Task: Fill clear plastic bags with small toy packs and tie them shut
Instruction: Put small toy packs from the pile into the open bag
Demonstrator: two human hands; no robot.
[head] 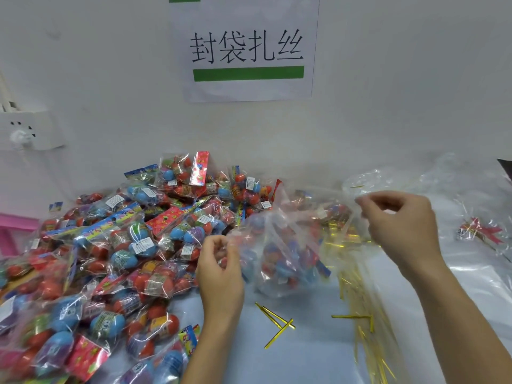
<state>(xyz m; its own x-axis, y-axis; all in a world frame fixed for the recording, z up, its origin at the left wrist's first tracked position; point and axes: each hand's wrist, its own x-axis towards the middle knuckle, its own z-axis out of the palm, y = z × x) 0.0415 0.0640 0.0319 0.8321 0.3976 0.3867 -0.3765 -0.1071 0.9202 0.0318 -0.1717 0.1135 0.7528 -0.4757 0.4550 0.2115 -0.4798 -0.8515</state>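
A clear plastic bag (pixel 282 256) holding several toy packs hangs between my hands over the table. My left hand (pixel 220 268) pinches the bag's left upper edge. My right hand (pixel 401 223) pinches its right upper edge, higher and farther right, so the mouth is stretched wide. A big heap of toy packs (pixel 110 245) with red and blue egg toys covers the table's left side. Loose gold twist ties (pixel 277 322) lie on the table below the bag.
A bundle of gold twist ties (pixel 365 314) lies in plastic on the right. Empty clear bags (pixel 471 273) are spread at the far right, with a small red pack (pixel 479 231) on them. A wall with a sign (pixel 246 48) stands behind. A pink object (pixel 16 225) sits at the left.
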